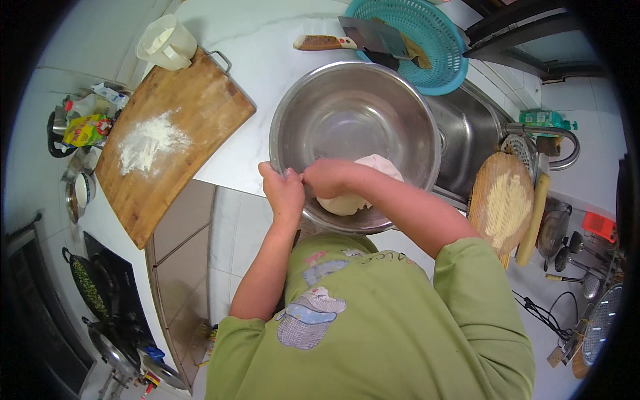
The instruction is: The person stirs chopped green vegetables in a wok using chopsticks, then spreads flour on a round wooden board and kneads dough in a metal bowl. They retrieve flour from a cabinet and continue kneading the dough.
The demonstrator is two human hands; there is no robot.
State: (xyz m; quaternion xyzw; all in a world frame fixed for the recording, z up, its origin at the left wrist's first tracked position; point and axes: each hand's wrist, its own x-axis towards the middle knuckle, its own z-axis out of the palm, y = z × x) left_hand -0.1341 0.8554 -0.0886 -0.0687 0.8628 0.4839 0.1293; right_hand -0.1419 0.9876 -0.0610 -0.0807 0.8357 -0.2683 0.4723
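A large stainless steel bowl (355,100) stands before me at the counter's front edge. My left hand (283,192) grips its rim at the lower left, with the thumb on top. A lump of white dough (382,167) lies inside the bowl, against the wall nearest me. My right hand (326,177) is inside the bowl beside my left thumb, its fingers curled in. The right forearm crosses over the dough and covers part of it. Whether those fingers pinch anything is hidden.
A wooden cutting board (210,100) with a flour pile (152,142) lies at left, a plastic measuring jug (175,45) on its far corner. A cleaver (370,40) rests across a teal basket (435,30). Right are a steel sink (460,125) and a rolling pin (533,220).
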